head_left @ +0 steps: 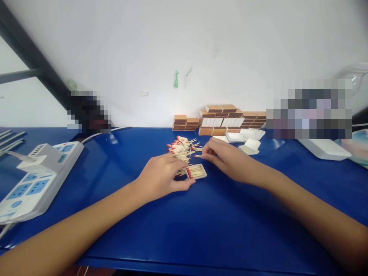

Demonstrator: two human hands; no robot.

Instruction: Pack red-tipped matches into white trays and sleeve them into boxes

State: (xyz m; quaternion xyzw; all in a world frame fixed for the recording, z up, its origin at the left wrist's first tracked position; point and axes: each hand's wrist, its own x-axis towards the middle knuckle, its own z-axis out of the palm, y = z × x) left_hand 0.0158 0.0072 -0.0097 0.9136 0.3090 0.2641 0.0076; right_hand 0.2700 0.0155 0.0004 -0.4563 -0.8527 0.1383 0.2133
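Note:
My left hand (163,174) grips a small white matchbox tray (203,175) between thumb and fingers, low over the blue table. Several red-tipped matches (195,171) lie side by side in that tray. To its upper right, my right hand (224,157) is closed in a pinch on matchsticks (197,156), their red heads pointing left; how many it holds I cannot tell. Behind the tray is a loose heap of matches (181,147), partly covered by my left hand.
Stacked matchboxes (221,122) stand against the wall, with a smaller stack (185,122) on their left. White empty trays (244,136) lie beyond my right hand. A white power strip (48,180) with a plugged-in adapter sits on the left of the blue table (218,230).

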